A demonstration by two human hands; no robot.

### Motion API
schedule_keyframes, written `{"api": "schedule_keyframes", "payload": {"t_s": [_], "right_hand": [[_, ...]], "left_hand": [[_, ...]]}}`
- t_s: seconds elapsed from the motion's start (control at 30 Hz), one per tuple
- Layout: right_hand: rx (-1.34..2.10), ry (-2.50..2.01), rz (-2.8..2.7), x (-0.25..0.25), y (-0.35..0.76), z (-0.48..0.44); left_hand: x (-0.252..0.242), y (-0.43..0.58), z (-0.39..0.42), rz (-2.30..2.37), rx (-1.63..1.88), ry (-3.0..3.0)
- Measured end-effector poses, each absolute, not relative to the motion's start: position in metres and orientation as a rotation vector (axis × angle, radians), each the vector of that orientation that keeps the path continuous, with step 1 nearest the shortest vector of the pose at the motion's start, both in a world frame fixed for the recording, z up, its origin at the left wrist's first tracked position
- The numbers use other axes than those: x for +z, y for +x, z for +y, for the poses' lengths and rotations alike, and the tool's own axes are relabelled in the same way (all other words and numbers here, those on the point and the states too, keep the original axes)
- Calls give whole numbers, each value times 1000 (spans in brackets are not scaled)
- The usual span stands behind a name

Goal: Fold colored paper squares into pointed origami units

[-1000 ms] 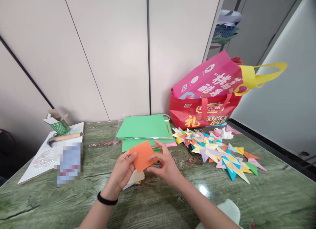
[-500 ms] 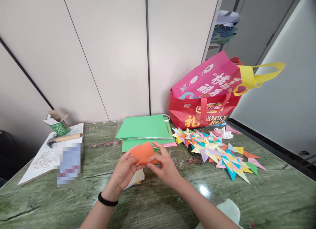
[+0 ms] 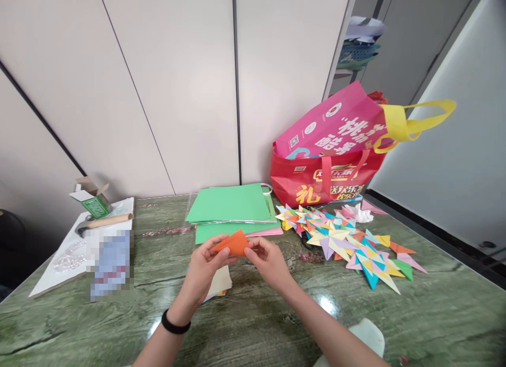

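Observation:
An orange sheet of paper, folded over on itself, is held above the table between both hands. My left hand pinches its left end, the thumb lying on the near face. At the right end, my right hand grips it between thumb and fingers. Below the left hand, a small stack of cream and coloured paper lies on the table, partly covered by that hand. Just behind the hands are green sheets in a larger pile.
Folded paper stars in many colours spread to the right, beside a white tissue. Behind them stands a red bag. On the left, a white board carries a hammer-like tool and a small open box.
The orange paper has gone from a broad, flat shape to a narrower, folded one. My right fingers have closed in on its right end.

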State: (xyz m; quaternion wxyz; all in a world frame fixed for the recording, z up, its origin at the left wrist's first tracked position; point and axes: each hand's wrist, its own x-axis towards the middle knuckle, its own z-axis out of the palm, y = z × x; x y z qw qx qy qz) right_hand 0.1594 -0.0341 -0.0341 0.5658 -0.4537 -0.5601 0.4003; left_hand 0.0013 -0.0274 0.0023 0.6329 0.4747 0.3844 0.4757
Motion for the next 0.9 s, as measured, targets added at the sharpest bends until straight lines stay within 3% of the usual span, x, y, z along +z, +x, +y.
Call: {"api": "schedule_keyframes", "payload": {"t_s": [0.5, 0.9], "right_hand": [[998, -1010, -1321, -24, 159, -43], [693, -1080, -1539, -23, 160, -45]], "left_hand": [[6, 5, -30, 925, 1077, 1126], [9, 4, -29, 885, 1160, 1036]]}}
